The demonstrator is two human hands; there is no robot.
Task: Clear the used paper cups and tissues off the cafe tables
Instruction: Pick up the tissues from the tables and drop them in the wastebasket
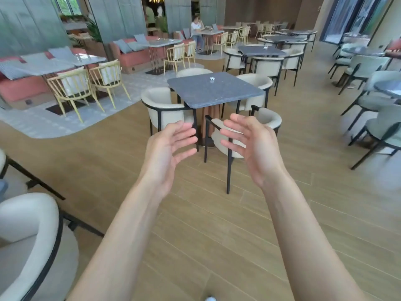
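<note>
My left hand (168, 146) and right hand (252, 144) float out in front of me, palms facing each other, each grip spread and holding nothing. Straight ahead, beyond them, a crumpled tissue (212, 79) lies toward the far side of the grey tabletop (217, 94), with cream chairs (161, 105) around it.

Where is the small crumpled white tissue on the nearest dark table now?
In the head view, the crumpled tissue lies on the far part of the square dark grey table straight ahead, near its back edge, beyond both empty hands.
</note>
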